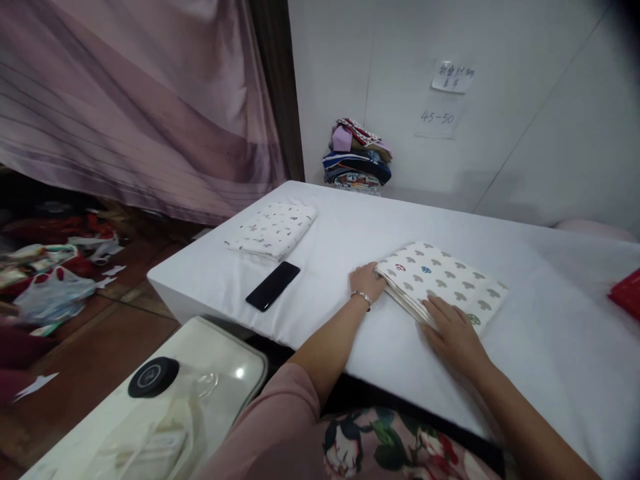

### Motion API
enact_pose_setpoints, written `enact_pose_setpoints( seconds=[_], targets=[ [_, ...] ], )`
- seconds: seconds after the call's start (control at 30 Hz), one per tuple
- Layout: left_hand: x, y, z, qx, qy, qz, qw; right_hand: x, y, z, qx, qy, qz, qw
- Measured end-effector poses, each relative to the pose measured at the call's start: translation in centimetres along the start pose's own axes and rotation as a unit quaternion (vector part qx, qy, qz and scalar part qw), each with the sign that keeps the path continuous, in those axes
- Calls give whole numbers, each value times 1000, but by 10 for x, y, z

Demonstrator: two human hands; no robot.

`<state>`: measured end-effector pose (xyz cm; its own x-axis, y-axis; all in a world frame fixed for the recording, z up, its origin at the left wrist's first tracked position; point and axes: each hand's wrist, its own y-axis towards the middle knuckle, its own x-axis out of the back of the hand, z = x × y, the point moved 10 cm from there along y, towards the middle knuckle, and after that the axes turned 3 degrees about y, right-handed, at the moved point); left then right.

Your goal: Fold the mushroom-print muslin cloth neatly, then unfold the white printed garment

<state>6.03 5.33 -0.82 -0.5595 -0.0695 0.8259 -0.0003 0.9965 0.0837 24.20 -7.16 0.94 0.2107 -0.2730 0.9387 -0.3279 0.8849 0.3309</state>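
A folded cream cloth (pixel 445 277) printed with grey mushroom-like shapes, and a few coloured ones, lies on the white-covered table (pixel 345 233). At its near left corner is my left hand (pixel 367 283), with a bracelet at the wrist; the fingertips are hidden at the cloth's edge, so their grip does not show. My right hand (pixel 453 333) rests flat on the near edge of the same cloth, fingers stretched out. Farther left lies another folded white cloth (pixel 275 230) with small dark prints. Just in front of that one is a black phone (pixel 273 286).
A stack of folded fabrics (pixel 356 157) stands behind the table against the wall. A red item (pixel 626 295) sits at the right edge. At lower left, a white surface (pixel 220 340) holds a round black object (pixel 153 377). Bags (pixel 55 293) lie on the floor beneath a pink curtain (pixel 200 100).
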Motion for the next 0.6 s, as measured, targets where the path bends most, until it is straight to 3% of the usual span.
enact_pose_setpoints(
  seconds=[0.43,0.6],
  targets=[
    [0,4,3,-8,-28,0,1000,-1,-2,-1,1,-13,-10,1000],
    [-3,2,-1,-27,29,13,999,-4,-3,0,5,-18,-5,1000]
  ],
)
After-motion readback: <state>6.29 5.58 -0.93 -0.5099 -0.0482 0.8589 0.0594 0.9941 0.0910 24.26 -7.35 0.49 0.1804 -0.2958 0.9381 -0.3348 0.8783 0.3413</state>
